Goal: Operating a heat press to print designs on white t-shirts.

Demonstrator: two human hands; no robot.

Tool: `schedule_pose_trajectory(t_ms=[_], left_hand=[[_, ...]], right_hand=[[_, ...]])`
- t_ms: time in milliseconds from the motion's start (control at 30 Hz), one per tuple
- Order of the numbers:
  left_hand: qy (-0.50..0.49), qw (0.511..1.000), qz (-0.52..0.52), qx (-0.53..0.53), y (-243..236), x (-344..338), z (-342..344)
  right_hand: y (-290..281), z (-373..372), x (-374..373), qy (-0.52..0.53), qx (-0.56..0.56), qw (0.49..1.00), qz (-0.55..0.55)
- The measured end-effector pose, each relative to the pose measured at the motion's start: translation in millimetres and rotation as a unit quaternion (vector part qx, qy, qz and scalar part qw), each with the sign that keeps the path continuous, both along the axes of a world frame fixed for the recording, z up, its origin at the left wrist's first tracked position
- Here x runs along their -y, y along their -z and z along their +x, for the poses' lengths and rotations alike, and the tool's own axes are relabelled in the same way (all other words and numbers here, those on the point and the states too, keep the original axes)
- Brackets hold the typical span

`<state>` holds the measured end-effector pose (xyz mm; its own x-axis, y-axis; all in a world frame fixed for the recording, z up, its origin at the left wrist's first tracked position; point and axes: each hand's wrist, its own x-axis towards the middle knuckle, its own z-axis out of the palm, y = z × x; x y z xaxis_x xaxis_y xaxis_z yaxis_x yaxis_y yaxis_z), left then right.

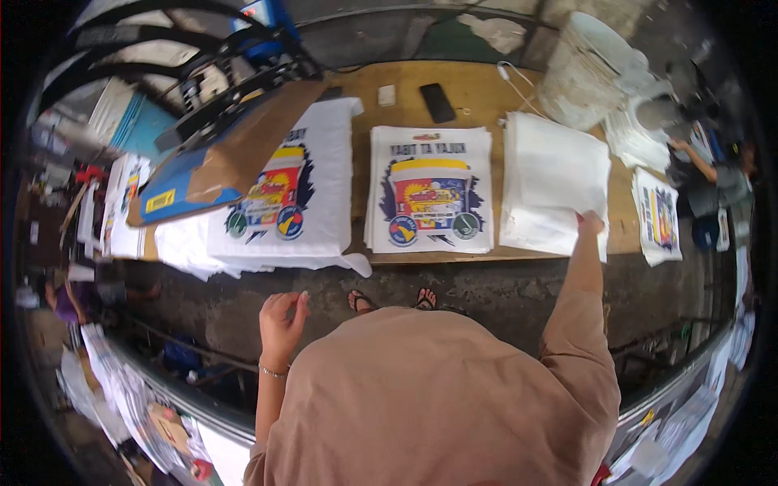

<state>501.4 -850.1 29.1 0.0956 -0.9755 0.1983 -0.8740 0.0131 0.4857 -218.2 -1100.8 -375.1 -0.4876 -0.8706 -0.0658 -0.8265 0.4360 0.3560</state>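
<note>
My right hand (590, 223) pinches the top of a stack of blank white sheets (551, 162) at the table's right side, near its lower edge. My left hand (284, 316) hangs before the table with fingers curled, nothing visible in it. A stack of white prints with a colourful design (429, 186) lies in the middle. Left of it, a larger white printed cloth (324, 194) lies partly under a brown-and-blue board (219, 170) of a black press (186, 81).
A phone (438, 101), a pale bucket (583, 69) and more prints (652, 215) share the wooden table (365, 77). A co-worker (709, 182) is at the far right, another (65, 300) at the left. Racks holding sheets (121, 381) flank me.
</note>
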Motion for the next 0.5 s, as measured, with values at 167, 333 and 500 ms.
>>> schedule_pose_trajectory(t_ms=[167, 333, 500], left_hand=[[-0.137, 0.952, 0.105, -0.252, 61.4, -20.6, 77.8], [-0.231, 0.91, 0.015, -0.345, 91.3, -9.8, 187.2], [-0.34, 0.892, -0.1, -0.279, 172.8, 24.5, 331.9]], right_hand=[[-8.0, -139.1, -48.0, -0.026, 0.031, 0.975, -0.219], [-32.9, 77.6, -56.2, 0.092, 0.349, 0.795, -0.487], [-170.5, 421.5, -85.2, -0.04, 0.787, 0.587, -0.187]])
